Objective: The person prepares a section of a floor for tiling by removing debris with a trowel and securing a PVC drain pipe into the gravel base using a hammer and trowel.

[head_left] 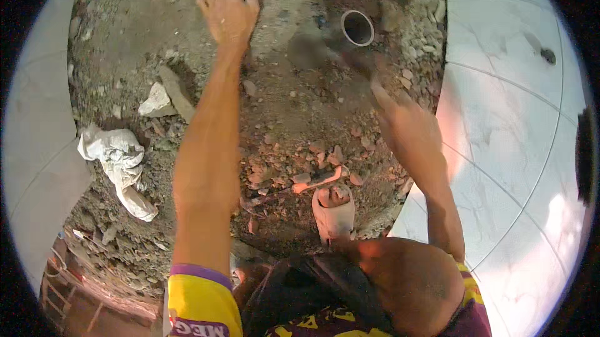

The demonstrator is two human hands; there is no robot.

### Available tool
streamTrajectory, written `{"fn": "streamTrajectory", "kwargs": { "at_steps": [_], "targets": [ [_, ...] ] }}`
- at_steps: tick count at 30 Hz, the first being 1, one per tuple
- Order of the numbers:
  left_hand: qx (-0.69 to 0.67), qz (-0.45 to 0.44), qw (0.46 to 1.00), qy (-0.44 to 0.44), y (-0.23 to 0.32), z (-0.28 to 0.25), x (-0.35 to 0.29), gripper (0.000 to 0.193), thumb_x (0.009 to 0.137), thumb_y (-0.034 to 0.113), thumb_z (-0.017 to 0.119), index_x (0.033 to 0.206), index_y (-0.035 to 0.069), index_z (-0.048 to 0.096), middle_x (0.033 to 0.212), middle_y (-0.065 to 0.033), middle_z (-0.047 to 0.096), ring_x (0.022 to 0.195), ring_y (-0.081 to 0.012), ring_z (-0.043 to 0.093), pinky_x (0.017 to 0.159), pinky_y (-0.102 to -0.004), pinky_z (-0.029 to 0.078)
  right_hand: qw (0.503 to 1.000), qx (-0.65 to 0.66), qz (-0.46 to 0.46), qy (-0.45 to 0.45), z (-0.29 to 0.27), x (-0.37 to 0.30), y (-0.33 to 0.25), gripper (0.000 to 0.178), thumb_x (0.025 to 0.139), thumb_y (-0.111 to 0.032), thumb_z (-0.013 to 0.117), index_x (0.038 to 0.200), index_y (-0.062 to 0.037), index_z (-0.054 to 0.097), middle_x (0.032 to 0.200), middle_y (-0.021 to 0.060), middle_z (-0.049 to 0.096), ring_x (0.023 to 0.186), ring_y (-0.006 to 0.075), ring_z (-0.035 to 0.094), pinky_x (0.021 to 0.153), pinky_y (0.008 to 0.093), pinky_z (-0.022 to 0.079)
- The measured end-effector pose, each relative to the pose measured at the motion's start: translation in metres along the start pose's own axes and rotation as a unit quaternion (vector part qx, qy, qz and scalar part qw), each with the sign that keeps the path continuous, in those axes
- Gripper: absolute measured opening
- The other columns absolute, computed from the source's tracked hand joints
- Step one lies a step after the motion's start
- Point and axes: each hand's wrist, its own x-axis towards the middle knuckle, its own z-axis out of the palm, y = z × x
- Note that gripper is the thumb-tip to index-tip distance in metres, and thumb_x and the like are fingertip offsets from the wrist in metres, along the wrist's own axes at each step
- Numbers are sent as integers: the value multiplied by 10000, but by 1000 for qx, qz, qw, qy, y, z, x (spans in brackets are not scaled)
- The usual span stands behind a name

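Note:
My left hand (229,3) presses on the packed soil (284,118) at the far side, its fingers apart and slightly bent, with nothing visible in it. My right hand (406,128) is closed around the handle of a trowel (307,49), which is smeared by motion. The tool's rounded grey blade points left, low over or against the dirt; contact cannot be made out. Just beyond the tool, the white-rimmed open end of a pipe (357,28) stands up out of the soil, dark inside.
White tiles (506,112) border the dirt on the right, and pale tiles (34,131) on the left. A crumpled white sack (119,165) and a pale stone (157,101) lie at left. My foot in a light sandal (334,212) rests among rubble near me.

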Motion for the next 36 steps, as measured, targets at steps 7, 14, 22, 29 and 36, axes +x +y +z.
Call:
{"fn": "streamTrajectory", "kwargs": {
  "at_steps": [7, 14, 22, 29, 36],
  "targets": [
    [-324, -2, 897, -300, 99, 25, -75, 367, 1044, 76, 571, 1409, 48, 604, 1426, -193, 654, 1429, -459, 500, 1144, -520, 458, 995, 99, 3, 17, 42, -43, 27, 553, 981, -173, 633, 1528, -180, 551, 976, 182, 719, 802, 416, 733, 721, 525, 610],
    [-180, 70, 952, -239, 121, 64, -125, 439, 1038, 62, 562, 1462, -47, 529, 1631, -269, 417, 1421, -462, 486, 1143, -532, 480, 991, 79, 74, 83, 38, -11, 109, 437, 997, -158, 635, 1433, -155, 614, 965, 227, 738, 904, 436, 720, 751, 552, 564],
    [-192, -69, 955, -216, 128, 60, -142, 299, 1101, 172, 516, 1237, -69, 629, 1256, -309, 637, 1160, -518, 595, 1052, -561, 477, 982, 183, 35, 37, 78, 4, 63, 238, 949, -119, 617, 1151, 6, 630, 822, 275, 708, 810, 490, 727, 751, 597, 591],
    [-131, -77, 971, -186, 149, 60, -159, 352, 1077, 303, 595, 1131, -40, 650, 1162, -289, 652, 1101, -502, 594, 958, -585, 479, 966, 257, 0, 11, 91, -6, 61, 334, 961, -159, 708, 1248, -8, 627, 955, 291, 727, 958, 525, 697, 789, 596, 550],
    [-175, -111, 958, -199, 167, 36, -152, 252, 1031, 259, 642, 1059, 11, 673, 1096, -224, 682, 1074, -457, 594, 1002, -558, 457, 830, 525, 80, -167, 77, -16, 57, 438, 1000, -335, 711, 1265, 15, 713, 1148, 271, 755, 1030, 396, 758, 871, 480, 592]
  ]
}}
